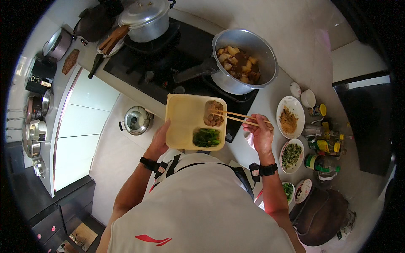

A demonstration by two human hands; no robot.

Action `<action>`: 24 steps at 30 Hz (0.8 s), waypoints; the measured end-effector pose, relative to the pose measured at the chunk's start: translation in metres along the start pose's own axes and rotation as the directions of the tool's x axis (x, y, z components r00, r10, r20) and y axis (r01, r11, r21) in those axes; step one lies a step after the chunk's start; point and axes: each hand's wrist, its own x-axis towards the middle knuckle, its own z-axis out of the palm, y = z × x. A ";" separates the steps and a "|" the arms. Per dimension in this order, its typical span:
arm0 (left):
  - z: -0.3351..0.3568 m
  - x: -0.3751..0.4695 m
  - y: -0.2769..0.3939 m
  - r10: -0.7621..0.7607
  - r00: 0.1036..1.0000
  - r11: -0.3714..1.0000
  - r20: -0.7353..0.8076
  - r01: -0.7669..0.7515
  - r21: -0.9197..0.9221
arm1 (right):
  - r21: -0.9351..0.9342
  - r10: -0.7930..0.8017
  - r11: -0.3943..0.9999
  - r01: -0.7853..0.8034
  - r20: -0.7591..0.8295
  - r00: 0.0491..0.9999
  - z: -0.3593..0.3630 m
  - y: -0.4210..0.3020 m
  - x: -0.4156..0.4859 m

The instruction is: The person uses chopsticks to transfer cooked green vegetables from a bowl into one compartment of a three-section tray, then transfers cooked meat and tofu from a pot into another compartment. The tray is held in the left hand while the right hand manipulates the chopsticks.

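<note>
My left hand (160, 136) grips the left edge of a pale yellow compartment food tray (183, 121), held in front of my body at the stove's edge. Its upper right compartment contains browned meat pieces (213, 118), and the lower right one cooked leafy greens (206, 137). The large left compartment shows only its bare surface. In my right hand (261, 131) is a pair of wooden chopsticks (235, 116), their tips on the meat. Beyond the tray stands a deep aluminium pressure cooker pot (235, 86), lidless, with potato chunks in brown sauce (239, 63).
The black cooktop (142, 69) also bears a lidded aluminium pot (148, 28). On the right counter are a plate of brown crumbly food (289, 118), a plate of chopped greens (291, 156), several bottles (326, 145) and a dark wooden board (326, 215). A lidded steel pot (137, 120) sits lower left.
</note>
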 end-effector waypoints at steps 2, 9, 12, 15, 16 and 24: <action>0.001 0.000 0.002 -0.009 1.000 1.000 -0.006 0.010 0.010 | -0.015 -0.007 1.000 0.007 0.006 1.000 0.002 -0.007 -0.001; -0.010 0.006 -0.001 0.001 0.999 0.999 0.033 -0.003 0.054 | -0.077 -0.039 0.996 0.039 -0.004 0.999 0.009 -0.050 -0.014; -0.015 0.007 -0.004 -0.035 0.999 0.999 0.006 0.035 0.005 | -0.106 -0.072 0.991 0.079 0.065 0.995 0.011 -0.071 -0.019; -0.011 0.011 0.001 -0.051 0.998 0.999 -0.022 0.051 -0.003 | -0.060 -0.158 0.984 0.165 0.102 0.982 0.017 -0.092 -0.021; -0.008 0.009 0.000 -0.036 0.999 0.999 -0.023 0.036 -0.022 | -0.024 -0.176 0.983 0.181 0.136 0.975 0.018 -0.104 -0.023; 0.002 0.004 0.005 -0.045 0.999 0.999 -0.010 0.045 -0.005 | -0.380 -0.527 0.788 0.484 -0.010 0.850 0.045 -0.182 0.026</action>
